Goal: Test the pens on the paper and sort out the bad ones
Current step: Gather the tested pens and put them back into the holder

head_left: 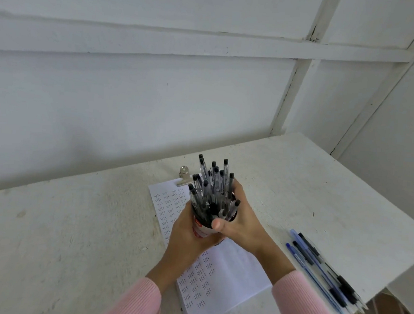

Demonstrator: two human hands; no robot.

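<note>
Pens [211, 189] upright in cup [201, 230], clicker ends up, left hand [185, 241] and right hand [242, 220] wrapped round cup.

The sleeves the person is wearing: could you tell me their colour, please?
Pink sleeves, clearest in the head view.

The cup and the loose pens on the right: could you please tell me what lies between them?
In the head view, the right hand, holding the cup, then bare table up to the loose pens.
</note>
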